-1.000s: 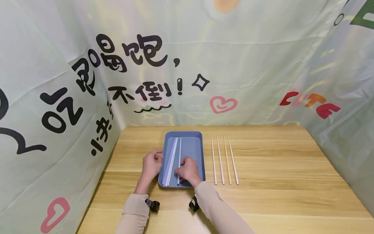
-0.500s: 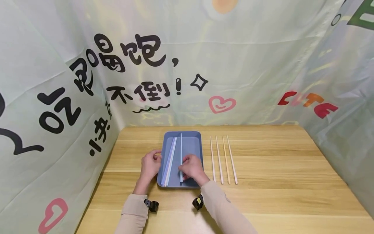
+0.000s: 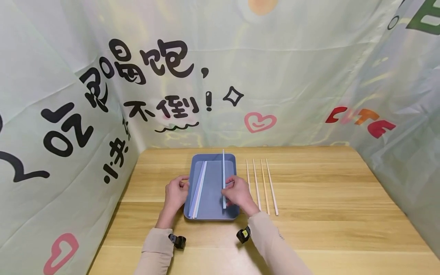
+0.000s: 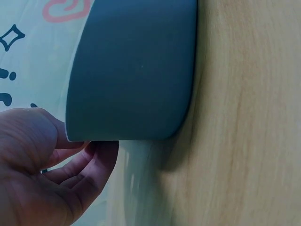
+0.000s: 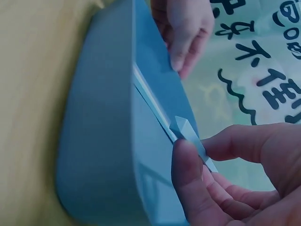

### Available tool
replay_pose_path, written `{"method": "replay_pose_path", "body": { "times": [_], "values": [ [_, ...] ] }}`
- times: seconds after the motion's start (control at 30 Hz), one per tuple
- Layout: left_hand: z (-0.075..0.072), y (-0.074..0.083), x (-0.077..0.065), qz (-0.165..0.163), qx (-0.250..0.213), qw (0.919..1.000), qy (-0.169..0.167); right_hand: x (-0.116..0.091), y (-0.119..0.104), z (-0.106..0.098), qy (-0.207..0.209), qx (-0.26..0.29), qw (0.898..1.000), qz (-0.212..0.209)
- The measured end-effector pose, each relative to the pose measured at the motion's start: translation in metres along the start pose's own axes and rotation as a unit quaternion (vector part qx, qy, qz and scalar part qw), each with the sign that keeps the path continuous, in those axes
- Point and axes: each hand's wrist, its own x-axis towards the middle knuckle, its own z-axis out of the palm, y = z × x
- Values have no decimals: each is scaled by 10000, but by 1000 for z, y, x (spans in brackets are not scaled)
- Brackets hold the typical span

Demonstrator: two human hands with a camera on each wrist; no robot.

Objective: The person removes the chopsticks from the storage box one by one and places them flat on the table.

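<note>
A blue tray (image 3: 212, 217) lies on the table with several pale purple, pink and blue chopsticks (image 3: 198, 191) slanting along its left side. My left hand (image 3: 177, 195) holds the tray's left rim; in the left wrist view its fingers (image 4: 101, 162) bend against the tray's outer wall (image 4: 131, 84). Over the tray's right side, my right hand (image 3: 238, 194) pinches a light blue chopstick (image 3: 224, 172) between thumb and fingers. The right wrist view shows the square end of that chopstick (image 5: 186, 132) raised above the tray's near wall (image 5: 103, 117).
Right of the tray, several chopsticks (image 3: 272, 183), pinkish white and one yellow, lie spaced side by side on the wooden table (image 3: 326, 198). A printed cloth (image 3: 292, 76) hangs behind the table and on both sides.
My right hand has lifted the light blue chopstick from the tray floor and carried it rightward, away from the others. The left hand has stayed at the tray's left rim.
</note>
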Motion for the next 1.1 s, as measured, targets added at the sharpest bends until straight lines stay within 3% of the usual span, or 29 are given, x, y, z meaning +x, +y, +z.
{"method": "replay_pose_path", "body": {
  "times": [0.27, 0.67, 1.1],
  "values": [
    [0, 1, 0, -36, -7, 10000, -12, 2, -2, -31, 290, 20, 9996, 48],
    [0, 0, 0, -43, 17, 10000, -10, 3, 20, -73, 370, -230, 9986, 295],
    [-1, -1, 0, -44, -5, 10000, 8, 0, 38, -105, 488, -647, 9960, 366]
  ]
}}
